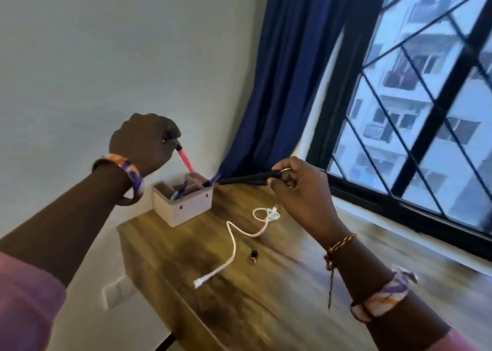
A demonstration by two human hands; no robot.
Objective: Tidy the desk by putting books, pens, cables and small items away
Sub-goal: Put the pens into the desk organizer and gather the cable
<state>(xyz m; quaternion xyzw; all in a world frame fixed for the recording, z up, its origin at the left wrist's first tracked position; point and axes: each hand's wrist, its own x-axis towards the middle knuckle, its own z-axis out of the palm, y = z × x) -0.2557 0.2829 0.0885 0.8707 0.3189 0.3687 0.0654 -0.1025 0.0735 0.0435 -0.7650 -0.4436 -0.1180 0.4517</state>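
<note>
The left hand [145,140] pinches a pink pen [185,160] by its top. The right hand [300,188] grips a black pen [250,178]. Both look light and stiff.

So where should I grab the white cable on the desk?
Pinch the white cable at its near plug end, coming straight down from above. That end lies flat and apart from the small black item, while the far end is a loose tangled loop.

We find no writing, label, brand, number or sign that we can read anywhere in this view. The grey organizer box [183,203], the pink pen [185,160] and the small black item [253,256] on the counter [266,297] show us no legible marks.
</note>
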